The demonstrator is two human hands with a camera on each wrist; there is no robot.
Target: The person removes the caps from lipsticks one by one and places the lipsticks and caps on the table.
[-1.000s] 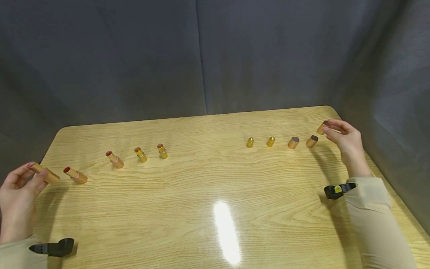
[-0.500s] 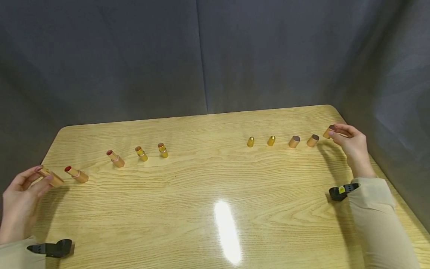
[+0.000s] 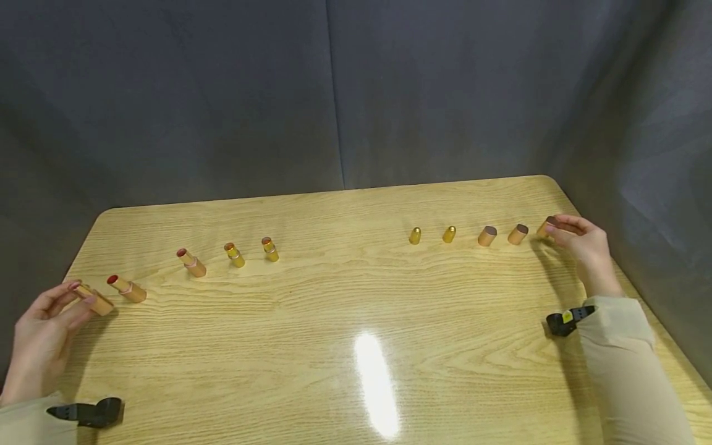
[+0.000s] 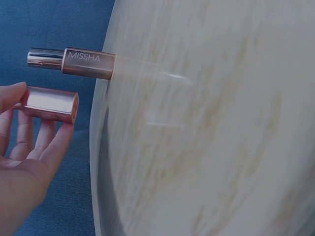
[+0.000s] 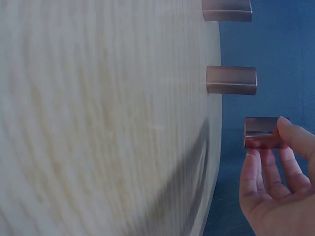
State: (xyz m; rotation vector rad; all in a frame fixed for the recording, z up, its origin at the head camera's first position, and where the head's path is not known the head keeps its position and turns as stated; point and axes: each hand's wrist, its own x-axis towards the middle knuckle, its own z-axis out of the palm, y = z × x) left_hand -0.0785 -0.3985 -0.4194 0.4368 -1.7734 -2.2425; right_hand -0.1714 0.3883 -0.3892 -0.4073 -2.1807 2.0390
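At the far left, my left hand [image 3: 47, 334] holds a rose-gold lipstick [image 3: 102, 304] between thumb and fingertips, its base toward the table. In the left wrist view that held lipstick [image 4: 53, 104] is slightly above the tabletop, beside a standing uncapped lipstick [image 4: 88, 63] marked MISSHA. My right hand [image 3: 592, 253], near the right edge, pinches a rose-gold lipstick cap [image 3: 543, 230]. The right wrist view shows this cap [image 5: 261, 132] just off the table, with another rose-gold cap [image 5: 231, 80] standing near it. Fingers hide part of both held things.
Left of the middle stand a pink-gold uncapped lipstick [image 3: 195, 266] and two gold ones, one of them a gold lipstick [image 3: 237, 260]. On the right, two rounded gold caps, including a gold cap [image 3: 415, 236], line up with rose-gold caps. A dark curtain [image 3: 356, 93] surrounds the wooden table [image 3: 267, 364].
My left hand has moved the lipstick rightward and down, closer to the standing one. My right hand has shifted right and lowered the cap toward the table beside the row of caps.
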